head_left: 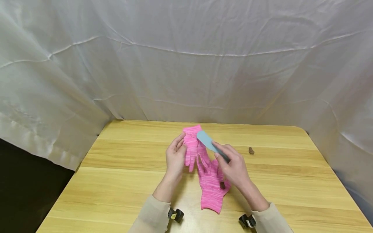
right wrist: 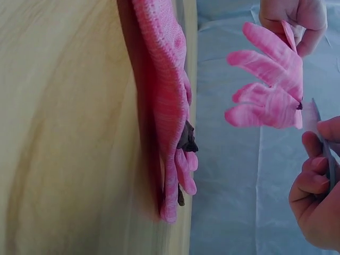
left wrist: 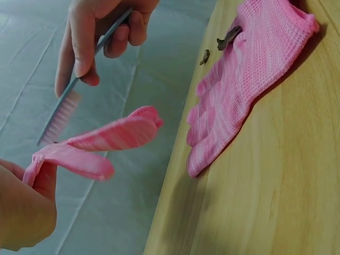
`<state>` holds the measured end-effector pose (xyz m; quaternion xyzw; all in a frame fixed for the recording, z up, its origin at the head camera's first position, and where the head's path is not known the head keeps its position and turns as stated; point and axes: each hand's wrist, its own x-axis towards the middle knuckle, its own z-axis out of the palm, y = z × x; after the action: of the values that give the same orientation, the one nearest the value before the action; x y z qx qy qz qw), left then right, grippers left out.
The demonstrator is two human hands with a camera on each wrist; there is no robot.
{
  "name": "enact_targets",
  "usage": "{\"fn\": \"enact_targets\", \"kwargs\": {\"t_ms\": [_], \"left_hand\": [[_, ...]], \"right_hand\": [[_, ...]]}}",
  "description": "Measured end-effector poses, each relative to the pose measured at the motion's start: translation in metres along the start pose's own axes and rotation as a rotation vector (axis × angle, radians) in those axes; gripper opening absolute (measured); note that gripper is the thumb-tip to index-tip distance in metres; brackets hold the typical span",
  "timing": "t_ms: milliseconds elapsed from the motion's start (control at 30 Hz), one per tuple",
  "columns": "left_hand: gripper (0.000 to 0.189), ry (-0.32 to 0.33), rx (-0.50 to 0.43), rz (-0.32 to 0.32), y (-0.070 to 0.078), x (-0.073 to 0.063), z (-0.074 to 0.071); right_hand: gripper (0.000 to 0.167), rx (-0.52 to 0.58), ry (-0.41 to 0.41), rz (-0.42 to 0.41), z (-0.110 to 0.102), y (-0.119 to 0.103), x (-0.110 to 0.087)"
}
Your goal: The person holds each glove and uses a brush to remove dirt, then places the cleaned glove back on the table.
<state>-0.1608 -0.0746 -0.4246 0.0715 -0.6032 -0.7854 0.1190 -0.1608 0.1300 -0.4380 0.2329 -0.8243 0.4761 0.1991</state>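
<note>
My left hand holds up a pink knitted glove by its edge, its fingers dangling above the table. In my right hand is a blue-grey brush, gripped by the handle. Its pale bristles face the raised glove and are at or very near its surface. A small dark bit shows on that glove beside the bristles. Below, a second pink glove lies on the table, cuff toward me, with a dark brown lump on it near the thumb.
Another small brown lump sits on the wooden table, right of my right hand. Pale grey cloth hangs behind the table and along its sides. Each wrist wears a small black camera.
</note>
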Motion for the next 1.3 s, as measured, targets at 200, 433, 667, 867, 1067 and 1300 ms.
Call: {"fn": "enact_targets", "kwargs": {"t_ms": [200,433,667,867,1067,1300], "left_hand": [[0.048,-0.017,0.013,-0.012,-0.0009,-0.0004,0.0002],[0.047,-0.011,0.015,-0.023,-0.0003,-0.0013,0.0001],[0.048,0.01,-0.007,-0.007,0.0008,0.0007,-0.0007],[0.048,0.001,-0.004,0.002,0.0009,0.0012,-0.001],[0.047,0.005,0.001,0.008,-0.0002,0.0014,-0.0012],[0.047,0.003,0.001,0.012,0.0006,0.0002,-0.0009]], "right_hand": [[0.048,0.048,0.001,-0.046,0.0006,-0.003,-0.0007],[0.044,0.075,-0.042,-0.065,0.0014,-0.0047,-0.0018],[0.043,0.033,-0.04,-0.031,0.0011,-0.0021,-0.0025],[0.047,0.011,-0.035,-0.02,0.0016,-0.001,-0.0019],[0.048,-0.003,-0.025,-0.015,0.0019,-0.0002,-0.0019],[0.048,-0.015,-0.018,-0.01,0.0017,-0.0002,-0.0015]]}}
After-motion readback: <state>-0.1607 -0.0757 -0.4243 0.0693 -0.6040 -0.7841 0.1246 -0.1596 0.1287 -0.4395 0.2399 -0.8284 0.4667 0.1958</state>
